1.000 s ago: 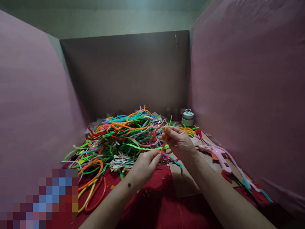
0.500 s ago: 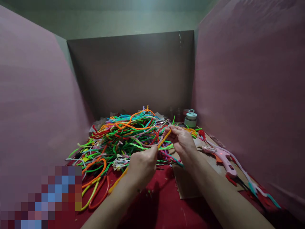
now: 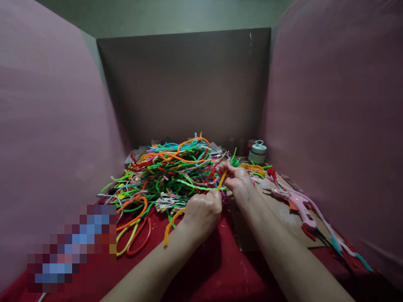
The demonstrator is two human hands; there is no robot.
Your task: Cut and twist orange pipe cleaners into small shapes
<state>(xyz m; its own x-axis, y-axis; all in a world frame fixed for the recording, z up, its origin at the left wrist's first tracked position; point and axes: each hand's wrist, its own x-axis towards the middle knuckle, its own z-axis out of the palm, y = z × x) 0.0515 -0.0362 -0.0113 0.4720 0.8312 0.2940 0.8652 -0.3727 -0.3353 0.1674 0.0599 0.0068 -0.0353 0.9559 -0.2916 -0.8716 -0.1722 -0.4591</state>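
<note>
An orange-yellow pipe cleaner (image 3: pixel 222 179) stretches between my two hands. My left hand (image 3: pixel 203 209) is closed in a fist around it, and its loose end hangs out on the left, below the wrist. The fingertips of my right hand (image 3: pixel 237 180) pinch the upper end, a little higher and to the right. Just behind both hands lies a large tangled heap of coloured pipe cleaners (image 3: pixel 170 167). A bundle of pale-tipped thin stems (image 3: pixel 166 202) rests left of my left hand.
On the right, a pink glue gun (image 3: pixel 299 205) with a small red light lies on a cardboard sheet (image 3: pixel 252 235). A pale green lidded jar (image 3: pixel 257 154) stands at the back. Pink side panels (image 3: pixel 340 126) and a dark back panel (image 3: pixel 185 88) enclose the red-covered table (image 3: pixel 217 268).
The view has tilted and shifted slightly. My left hand has turned a little, and the pipe cleaner's loose end now shows bent down to its left. Both hands keep hold of it.
</note>
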